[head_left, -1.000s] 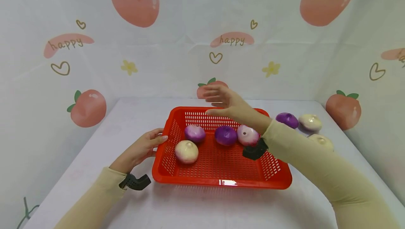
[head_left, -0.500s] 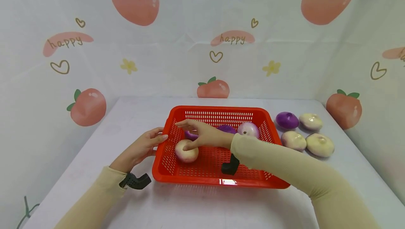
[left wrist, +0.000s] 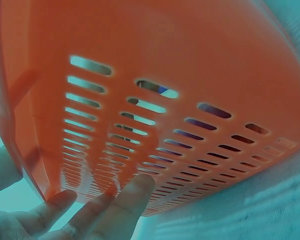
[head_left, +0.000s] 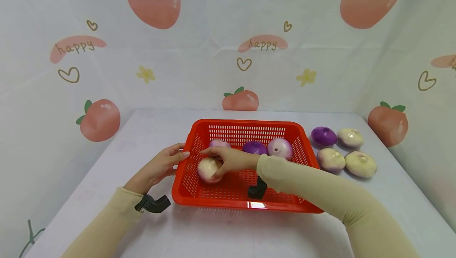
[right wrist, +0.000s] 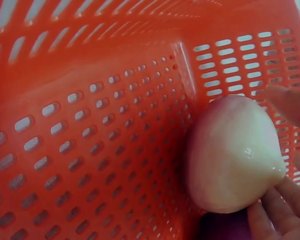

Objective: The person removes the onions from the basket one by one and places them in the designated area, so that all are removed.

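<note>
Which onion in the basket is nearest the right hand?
The cream onion, front left: the right hand curves round it, while the other three lie farther back.

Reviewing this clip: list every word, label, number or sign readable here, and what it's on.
"happy": left pink band on the white backdrop.
"happy": middle pink band, same backdrop.
Right pink band: lettering cut off at the frame's edge, unreadable.
No lettering can be made out on the red basket or onions.
</note>
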A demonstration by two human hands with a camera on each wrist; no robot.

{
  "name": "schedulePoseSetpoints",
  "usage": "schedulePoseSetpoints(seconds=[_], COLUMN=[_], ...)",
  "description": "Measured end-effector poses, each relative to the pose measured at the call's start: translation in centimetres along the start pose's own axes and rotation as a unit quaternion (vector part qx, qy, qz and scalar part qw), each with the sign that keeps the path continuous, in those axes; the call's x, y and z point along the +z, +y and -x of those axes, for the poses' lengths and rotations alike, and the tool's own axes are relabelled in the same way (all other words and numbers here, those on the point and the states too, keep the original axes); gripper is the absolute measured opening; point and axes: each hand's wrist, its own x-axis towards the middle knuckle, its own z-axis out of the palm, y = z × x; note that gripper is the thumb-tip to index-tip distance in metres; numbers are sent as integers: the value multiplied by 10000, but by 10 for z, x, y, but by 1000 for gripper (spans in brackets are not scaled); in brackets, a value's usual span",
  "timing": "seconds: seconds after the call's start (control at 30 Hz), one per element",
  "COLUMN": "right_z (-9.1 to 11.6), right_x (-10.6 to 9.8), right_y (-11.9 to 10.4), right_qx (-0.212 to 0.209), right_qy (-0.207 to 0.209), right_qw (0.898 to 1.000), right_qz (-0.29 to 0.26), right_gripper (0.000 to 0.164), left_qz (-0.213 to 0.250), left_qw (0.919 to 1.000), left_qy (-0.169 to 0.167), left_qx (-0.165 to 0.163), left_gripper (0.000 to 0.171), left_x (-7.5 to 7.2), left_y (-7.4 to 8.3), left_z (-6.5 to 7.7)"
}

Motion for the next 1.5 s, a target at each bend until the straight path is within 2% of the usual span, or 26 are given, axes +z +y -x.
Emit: schedulePoseSetpoints(seconds=[0.13, 0.43, 0.83, 1.07, 1.27, 1.5], right_z=[-1, -3, -1, 2, 15, 50], right_x=[2, 7, 12, 5, -13, -43], right_y=[1, -1, 1, -2, -17, -34], right_qx=[105, -123, 151, 216, 146, 143], right_qy=[27, -98, -482, -667, -369, 202], right_qw=[9993, 9958, 9961, 9956, 9971, 9977], right_qz=[349, 905, 722, 624, 648, 634], right_gripper=[69, 61, 63, 60, 64, 65], left_qz=[20, 34, 17, 5, -44, 52], left_qw=[10000, 9999, 10000, 10000, 10000, 9999], left_qy=[9, 67, 28, 12, 71, 94], left_qx=[-11, -85, -33, -52, -33, -64], left_gripper=[58, 58, 58, 59, 59, 58], left_x=[0, 0, -1, 0, 0, 0], left_y=[0, -1, -2, -1, 1, 0], left_z=[0, 0, 1, 0, 0, 0])
